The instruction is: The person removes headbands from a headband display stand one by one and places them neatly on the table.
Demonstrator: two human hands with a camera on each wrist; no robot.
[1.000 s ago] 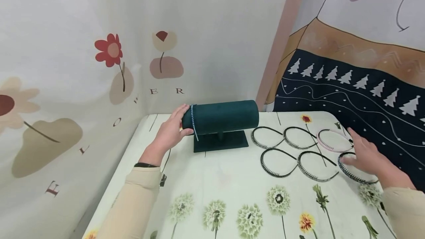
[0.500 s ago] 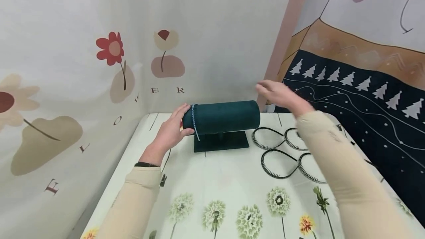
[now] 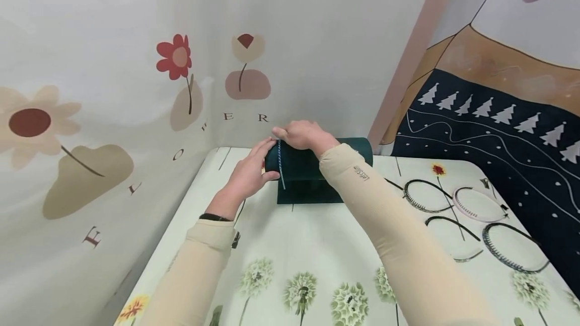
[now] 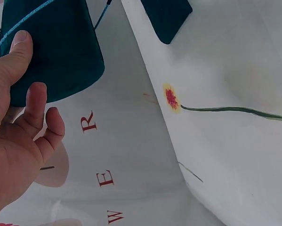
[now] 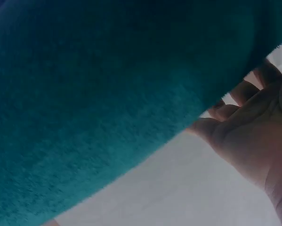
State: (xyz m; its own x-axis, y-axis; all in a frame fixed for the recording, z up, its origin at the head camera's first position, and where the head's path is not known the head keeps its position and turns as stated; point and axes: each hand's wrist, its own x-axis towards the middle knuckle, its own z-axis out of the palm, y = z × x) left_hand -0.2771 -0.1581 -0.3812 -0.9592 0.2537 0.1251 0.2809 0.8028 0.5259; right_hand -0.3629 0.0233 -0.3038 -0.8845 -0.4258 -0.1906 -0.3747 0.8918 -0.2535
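A dark green velvet roll stands on its flat base at the back of the table. Around its left end hangs a thin braided blue headband, whose dark-tipped far end shows behind the roll in the left wrist view. My left hand grips the roll's left end, thumb in front and fingers over the back. Reaching across its top, my right hand has its thumb right at the headband's upper part. In the right wrist view its bent fingers go behind the roll; whether they pinch the headband I cannot tell.
Several toothed headbands lie to the right, among them a black one, a pink one and a dark one near the table's right edge. My right forearm partly covers them. A flowered curtain hangs close behind the table.
My right hand has swept left from above the headbands at the right to the top of the roll by the blue headband. The left hand keeps its grip; the view has turned slightly right-to-left.
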